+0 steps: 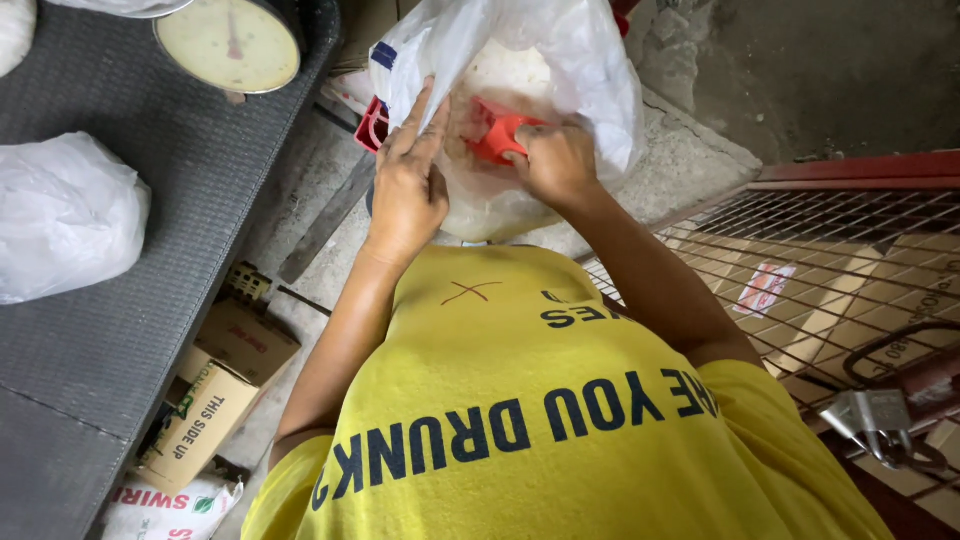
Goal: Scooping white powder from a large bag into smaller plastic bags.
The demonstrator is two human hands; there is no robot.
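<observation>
A red scoop [497,133] is gripped by the right hand [556,160] inside a clear plastic bag [560,60] of white grains — low in its mouth. The bag's near edge is held by the left hand [408,185], fingers extended, pinching it open.

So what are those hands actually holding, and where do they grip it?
The right hand grips a red scoop by its handle end, inside the plastic bag. The left hand holds the bag's rim open.
</observation>
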